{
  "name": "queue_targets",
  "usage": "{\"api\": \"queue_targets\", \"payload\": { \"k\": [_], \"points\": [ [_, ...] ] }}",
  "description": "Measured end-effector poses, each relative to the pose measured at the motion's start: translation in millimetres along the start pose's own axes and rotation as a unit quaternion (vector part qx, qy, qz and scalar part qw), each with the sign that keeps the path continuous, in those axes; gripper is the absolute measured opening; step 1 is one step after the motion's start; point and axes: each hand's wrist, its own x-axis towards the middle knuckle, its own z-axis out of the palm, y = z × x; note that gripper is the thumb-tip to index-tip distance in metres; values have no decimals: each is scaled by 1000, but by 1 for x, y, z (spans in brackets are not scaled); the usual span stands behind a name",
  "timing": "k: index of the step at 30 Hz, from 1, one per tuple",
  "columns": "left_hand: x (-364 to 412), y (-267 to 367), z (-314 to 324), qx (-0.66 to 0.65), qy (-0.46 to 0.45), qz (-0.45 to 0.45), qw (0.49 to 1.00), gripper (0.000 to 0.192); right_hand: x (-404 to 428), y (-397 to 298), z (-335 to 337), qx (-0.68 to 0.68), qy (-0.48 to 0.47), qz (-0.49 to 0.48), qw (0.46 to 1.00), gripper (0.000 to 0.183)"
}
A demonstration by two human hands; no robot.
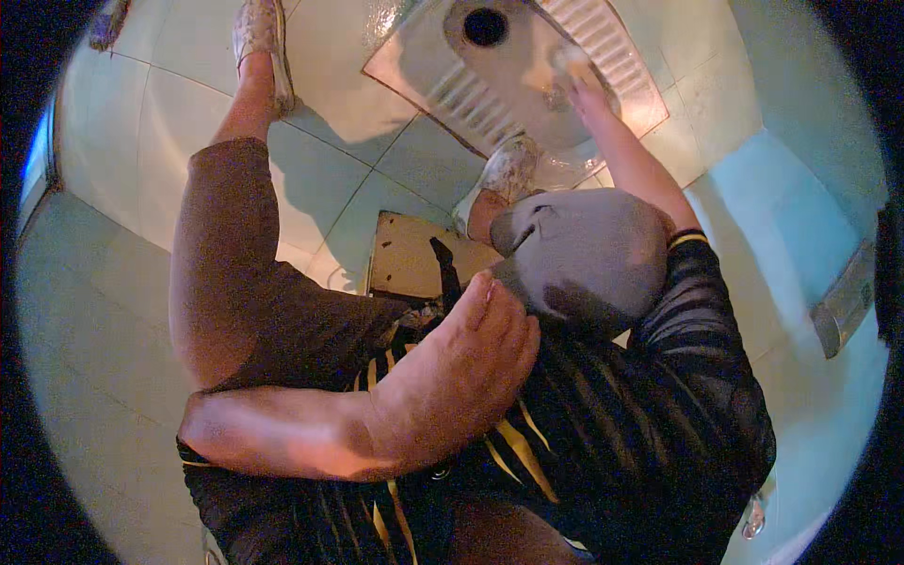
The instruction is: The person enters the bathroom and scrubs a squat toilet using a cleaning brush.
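My right hand reaches into the squat toilet pan, low over its bowl near the front rim. Its fingers are around a small whitish thing, too blurred to name for certain. The dark drain hole lies beyond and to the left of that hand. Ribbed foot rests run along the pan's sides. My left hand hangs in front of my torso, close to my bent right knee. Its fingers lie close together and bend downward; its palm is hidden.
Under me is a beige box or low stool with small dark marks, and a black strap shows before it. My shoes stand on pale floor tiles. A grey object is at the far right.
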Motion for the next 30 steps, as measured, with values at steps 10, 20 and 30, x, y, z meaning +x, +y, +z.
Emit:
{"api": "queue_targets", "payload": {
  "k": [10,20,30],
  "points": [
    [-10,-5,9,-1,0,-19,1000,42,-49,40,-51,102,130,226,960,40],
    [-7,-5,5,-18,5,-16,1000,43,-28,-42,37,129,-2,96,987,28],
    [-4,-6,16,7,7,0,1000,41,-57,-80,48,60,-81,75,992,36]
  ]
}}
